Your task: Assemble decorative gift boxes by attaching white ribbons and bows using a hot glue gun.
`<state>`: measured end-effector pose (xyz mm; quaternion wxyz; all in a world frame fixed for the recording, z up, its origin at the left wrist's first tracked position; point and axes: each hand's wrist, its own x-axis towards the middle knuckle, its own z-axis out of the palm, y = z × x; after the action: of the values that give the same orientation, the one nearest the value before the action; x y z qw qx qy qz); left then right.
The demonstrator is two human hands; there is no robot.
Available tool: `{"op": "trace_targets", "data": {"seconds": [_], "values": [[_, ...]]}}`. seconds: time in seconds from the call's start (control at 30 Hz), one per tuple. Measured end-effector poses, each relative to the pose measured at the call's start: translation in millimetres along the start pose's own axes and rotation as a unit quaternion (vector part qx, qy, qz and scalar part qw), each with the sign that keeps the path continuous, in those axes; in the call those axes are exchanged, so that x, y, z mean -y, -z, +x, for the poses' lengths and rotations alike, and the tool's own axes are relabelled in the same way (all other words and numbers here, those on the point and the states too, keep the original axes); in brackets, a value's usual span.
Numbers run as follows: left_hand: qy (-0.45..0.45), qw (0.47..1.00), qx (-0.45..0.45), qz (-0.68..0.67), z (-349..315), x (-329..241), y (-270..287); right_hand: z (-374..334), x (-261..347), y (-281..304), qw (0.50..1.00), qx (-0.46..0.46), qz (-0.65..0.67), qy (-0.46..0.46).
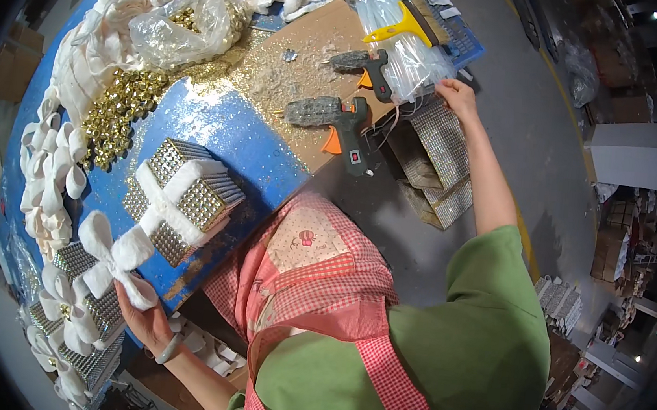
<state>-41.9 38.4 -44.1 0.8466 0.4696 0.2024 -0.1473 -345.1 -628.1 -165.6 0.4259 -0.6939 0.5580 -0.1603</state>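
At the table's left edge my left hand is closed at the lower loop of a fluffy white bow; its fingertips are partly hidden behind the bow. Silver rhinestone boxes with more white bows stand beside and below it. My right hand reaches to the far right, fingers pinched together beside a bundle of clear glue sticks; what they hold, if anything, I cannot make out. In front of me a rhinestone-covered box wrapped with a crossed white ribbon sits on the blue table.
Two glue guns lie on a glitter-strewn cardboard sheet. A yellow brush rests on the glue sticks by a blue basket. Gold beads, a plastic bag and white ribbon loops line the far left. Rhinestone-covered boxes stand below my right arm.
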Motion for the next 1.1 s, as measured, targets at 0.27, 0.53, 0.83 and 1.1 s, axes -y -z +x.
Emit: {"op": "trace_targets", "data": {"seconds": [0.27, 0.53, 0.83, 1.1], "values": [[-0.002, 1.0, 0.023, 0.005, -4.4, -2.5, -15.8, -33.7, 71.9, -22.0, 0.929, -0.226, -0.233, 0.178], [0.015, 1.0, 0.012, 0.008, -0.9, 2.9, -2.8, -50.7, 38.3, -49.3, 0.965, -0.049, -0.252, 0.063], [0.008, 0.999, 0.028, -0.016, -5.6, -0.7, -7.5, -66.2, 18.5, -3.3, 0.961, 0.267, 0.0, -0.073], [0.036, 0.998, 0.052, -0.008, -0.2, 10.9, -24.0, -83.9, 3.8, -22.5, 0.904, 0.363, 0.183, -0.136]]}}
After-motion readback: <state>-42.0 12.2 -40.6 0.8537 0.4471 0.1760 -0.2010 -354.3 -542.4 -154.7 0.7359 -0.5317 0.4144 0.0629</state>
